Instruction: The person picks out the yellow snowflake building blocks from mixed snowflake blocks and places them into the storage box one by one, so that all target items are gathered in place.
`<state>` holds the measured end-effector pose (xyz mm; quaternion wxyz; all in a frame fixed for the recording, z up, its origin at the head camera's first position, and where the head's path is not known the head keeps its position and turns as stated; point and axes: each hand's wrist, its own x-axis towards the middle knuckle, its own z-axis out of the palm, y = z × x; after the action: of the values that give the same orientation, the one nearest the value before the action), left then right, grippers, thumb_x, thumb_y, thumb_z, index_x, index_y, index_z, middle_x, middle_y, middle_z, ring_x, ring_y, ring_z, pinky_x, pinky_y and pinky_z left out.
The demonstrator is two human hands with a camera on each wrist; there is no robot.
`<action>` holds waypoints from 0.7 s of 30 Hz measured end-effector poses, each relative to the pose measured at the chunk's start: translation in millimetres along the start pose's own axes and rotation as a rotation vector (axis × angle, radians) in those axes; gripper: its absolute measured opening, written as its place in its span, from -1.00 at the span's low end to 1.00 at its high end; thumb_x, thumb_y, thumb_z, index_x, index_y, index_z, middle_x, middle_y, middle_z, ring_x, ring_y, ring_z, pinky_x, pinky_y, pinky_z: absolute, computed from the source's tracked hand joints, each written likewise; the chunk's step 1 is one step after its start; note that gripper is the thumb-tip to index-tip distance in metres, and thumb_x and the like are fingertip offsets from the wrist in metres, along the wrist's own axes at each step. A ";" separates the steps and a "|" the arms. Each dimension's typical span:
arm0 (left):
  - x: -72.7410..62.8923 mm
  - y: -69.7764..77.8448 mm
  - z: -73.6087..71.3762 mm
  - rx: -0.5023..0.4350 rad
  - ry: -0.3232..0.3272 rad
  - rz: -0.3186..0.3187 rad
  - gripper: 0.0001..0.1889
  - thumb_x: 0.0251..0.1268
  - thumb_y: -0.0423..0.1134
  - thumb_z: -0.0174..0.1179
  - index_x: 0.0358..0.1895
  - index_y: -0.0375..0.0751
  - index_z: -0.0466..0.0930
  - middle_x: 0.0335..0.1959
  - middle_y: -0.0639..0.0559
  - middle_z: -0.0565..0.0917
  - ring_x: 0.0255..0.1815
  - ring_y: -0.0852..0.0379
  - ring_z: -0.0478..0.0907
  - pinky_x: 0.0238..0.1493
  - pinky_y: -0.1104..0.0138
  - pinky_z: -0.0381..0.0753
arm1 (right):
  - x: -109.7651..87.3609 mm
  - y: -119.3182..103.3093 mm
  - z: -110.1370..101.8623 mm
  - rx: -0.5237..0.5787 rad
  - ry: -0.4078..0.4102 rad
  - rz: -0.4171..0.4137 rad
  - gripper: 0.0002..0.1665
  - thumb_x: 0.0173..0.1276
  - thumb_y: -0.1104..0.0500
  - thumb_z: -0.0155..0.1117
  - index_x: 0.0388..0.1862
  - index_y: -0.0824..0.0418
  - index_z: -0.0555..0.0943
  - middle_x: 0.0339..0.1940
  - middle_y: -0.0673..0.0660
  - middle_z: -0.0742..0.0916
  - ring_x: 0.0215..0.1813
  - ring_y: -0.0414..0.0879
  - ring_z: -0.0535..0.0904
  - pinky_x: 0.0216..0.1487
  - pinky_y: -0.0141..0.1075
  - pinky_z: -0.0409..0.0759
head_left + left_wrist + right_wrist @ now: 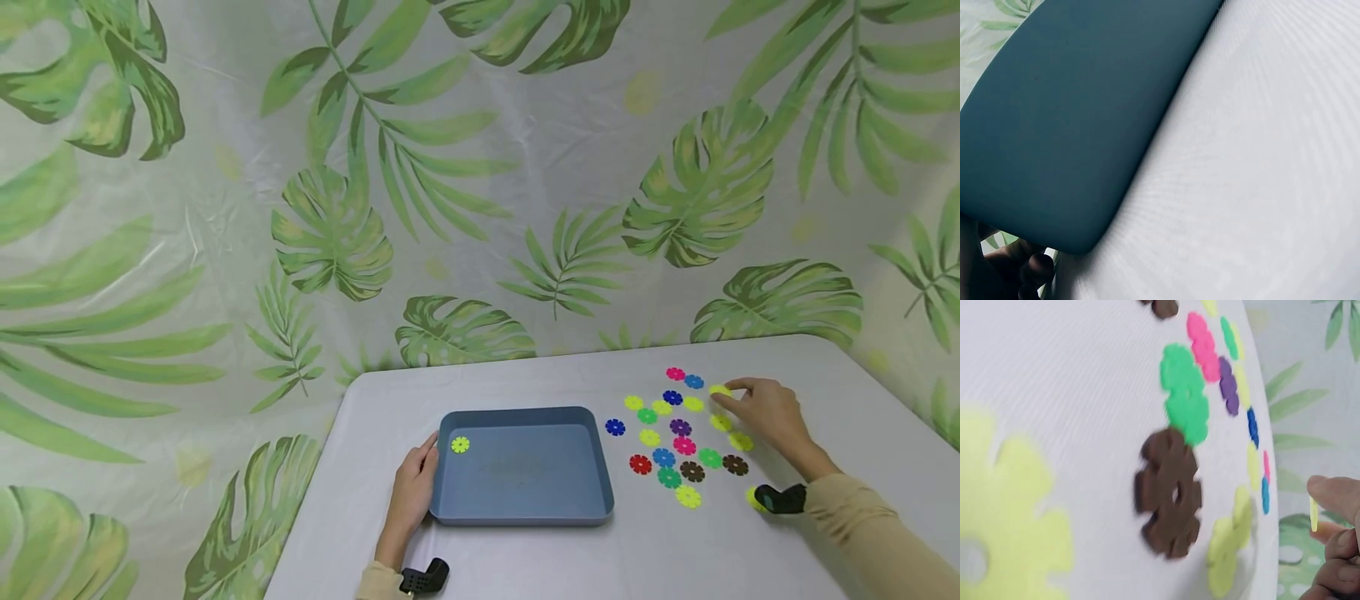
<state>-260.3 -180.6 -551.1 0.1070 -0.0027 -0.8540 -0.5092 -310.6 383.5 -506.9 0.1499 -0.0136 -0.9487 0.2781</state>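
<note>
My left hand [412, 485] grips the left side of a blue-grey tray [525, 479], with the thumb at the rim. The left wrist view shows the tray's outer wall [1079, 125] large, and dark fingers [1036, 269] by its corner. Inside the tray, near its left wall, lies one yellow notched disc [460, 445]. Out past the right side of the tray, my right hand [772, 417] pinches another yellow disc [1314, 514] between thumb and fingertip. It appears edge-on in the right wrist view, above the table. Loose notched discs spread just left of this hand.
The discs on the white table [540, 558] include a red one [641, 464], a purple one [680, 427], a brown one [736, 465] and several yellow ones. One yellow disc [753, 499] is partly hidden behind the right wrist camera [782, 500]. A leaf-patterned sheet [570, 208] hangs behind.
</note>
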 end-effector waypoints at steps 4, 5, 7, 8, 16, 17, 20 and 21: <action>0.0 0.4 -0.4 -0.003 -0.001 0.000 -0.54 0.64 -0.04 -0.03 0.44 -0.13 0.47 -0.27 0.00 0.55 -0.34 0.11 0.34 -0.22 0.27 0.34 | 4.5 -16.8 1.2 0.010 -0.003 -0.026 -0.38 0.37 -0.05 0.41 0.06 0.50 0.64 -0.61 0.07 0.52 -0.64 -0.10 0.29 -0.66 -0.29 0.21; -0.1 0.7 -0.5 -0.003 -0.001 0.000 -0.54 0.64 -0.04 -0.03 0.44 -0.13 0.47 -0.26 0.00 0.55 -0.33 0.11 0.35 -0.21 0.26 0.34 | 5.9 -20.6 1.8 0.014 -0.002 -0.034 -0.38 0.37 -0.05 0.41 0.06 0.49 0.64 -0.61 0.06 0.52 -0.65 -0.10 0.29 -0.67 -0.29 0.20; -0.1 1.3 -0.5 -0.001 -0.001 0.001 -0.54 0.65 -0.04 -0.04 0.44 -0.13 0.47 -0.25 0.00 0.56 -0.32 0.10 0.35 -0.20 0.25 0.35 | 8.4 -29.0 3.0 0.023 0.001 -0.047 -0.37 0.37 -0.08 0.41 0.06 0.48 0.65 -0.62 0.05 0.52 -0.65 -0.11 0.28 -0.67 -0.30 0.20; -0.1 1.6 -0.5 0.001 -0.001 0.001 -0.54 0.65 -0.04 -0.04 0.44 -0.13 0.47 -0.25 0.00 0.56 -0.31 0.10 0.36 -0.19 0.25 0.35 | 9.8 -32.7 3.8 0.026 0.003 -0.056 -0.37 0.37 -0.09 0.41 0.06 0.47 0.65 -0.63 0.05 0.52 -0.66 -0.12 0.28 -0.68 -0.30 0.20; -1.0 1.9 -0.6 0.013 -0.005 -0.001 -0.53 0.65 -0.05 -0.04 0.45 -0.15 0.45 -0.25 0.00 0.56 -0.32 0.10 0.35 -0.19 0.24 0.35 | 17.5 -66.0 10.4 0.079 -0.026 -0.104 -0.39 0.37 -0.09 0.41 0.07 0.45 0.67 -0.63 0.05 0.50 -0.61 -0.07 0.30 -0.62 -0.28 0.19; -0.8 2.1 -0.9 0.013 -0.004 0.001 -0.54 0.65 -0.05 -0.04 0.44 -0.15 0.46 -0.25 0.00 0.56 -0.32 0.10 0.36 -0.19 0.24 0.35 | 18.6 -70.1 11.4 0.083 -0.028 -0.105 -0.39 0.37 -0.09 0.41 0.07 0.44 0.67 -0.62 0.06 0.52 -0.60 -0.07 0.32 -0.60 -0.28 0.21; -0.8 2.0 -1.2 0.015 -0.005 0.004 -0.54 0.65 -0.07 -0.04 0.45 -0.16 0.45 -0.26 0.00 0.55 -0.33 0.10 0.35 -0.20 0.24 0.35 | 22.0 -81.3 15.3 0.093 -0.036 -0.110 -0.40 0.36 -0.08 0.42 0.08 0.43 0.67 -0.59 0.07 0.55 -0.56 -0.07 0.36 -0.58 -0.27 0.26; -1.1 2.0 -1.2 0.017 -0.005 0.004 -0.55 0.65 -0.08 -0.04 0.44 -0.17 0.45 -0.27 0.00 0.54 -0.33 0.10 0.35 -0.21 0.24 0.35 | 22.9 -84.7 16.8 0.093 -0.040 -0.113 -0.38 0.37 -0.09 0.42 0.09 0.43 0.66 -0.59 0.06 0.55 -0.56 -0.07 0.36 -0.58 -0.27 0.27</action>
<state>-258.8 -180.6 -549.1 0.1061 -0.0047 -0.8585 -0.5016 -332.5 305.7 -468.9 0.1471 0.0526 -0.9368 0.3130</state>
